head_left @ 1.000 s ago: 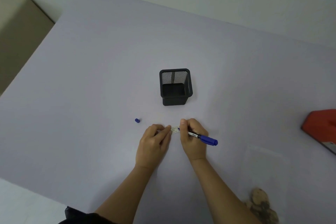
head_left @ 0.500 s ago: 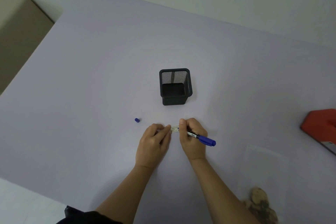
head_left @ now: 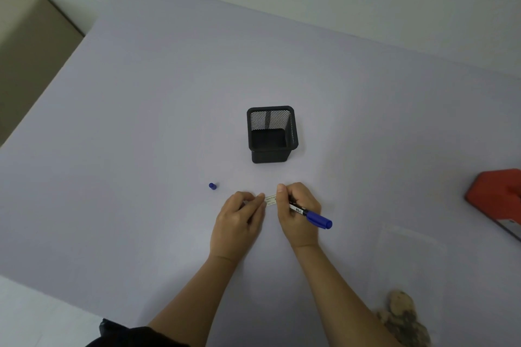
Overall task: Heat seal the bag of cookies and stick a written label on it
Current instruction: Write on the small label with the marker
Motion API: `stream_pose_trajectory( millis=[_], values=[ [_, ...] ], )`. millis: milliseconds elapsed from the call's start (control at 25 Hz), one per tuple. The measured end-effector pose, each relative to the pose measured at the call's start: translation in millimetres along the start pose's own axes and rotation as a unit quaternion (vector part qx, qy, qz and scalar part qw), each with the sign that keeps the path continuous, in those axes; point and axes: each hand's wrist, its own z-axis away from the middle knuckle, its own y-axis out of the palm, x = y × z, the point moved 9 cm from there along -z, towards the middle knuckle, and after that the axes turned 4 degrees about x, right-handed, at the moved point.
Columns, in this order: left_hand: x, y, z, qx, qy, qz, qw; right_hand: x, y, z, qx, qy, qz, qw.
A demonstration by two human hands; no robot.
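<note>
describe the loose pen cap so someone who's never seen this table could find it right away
Start at the black mesh pen holder in the middle of the lilac table and look toward the near left. The pen cap lies alone on bare tabletop, just left of the left hand. It is a tiny dark blue stub, the smallest thing here.

View: head, single wide-angle | Position: above the near edge of the bench (head_left: 141,121) | Facing: forward and steeply down | Range: close over both hands, forearms entering from bottom | Far bench edge in frame | Overlap: none, one view only
</note>
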Motion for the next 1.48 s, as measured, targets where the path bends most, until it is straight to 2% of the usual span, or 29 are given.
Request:
stream_pose_trajectory(
  millis=[1480],
  values=[
    [-2.1, -1.1, -0.5, 0.008, 0.000, 0.007, 1.000, -1.2, 1.2, 0.4, 0.009, 0.014, -0.001, 1.000]
  ],
)
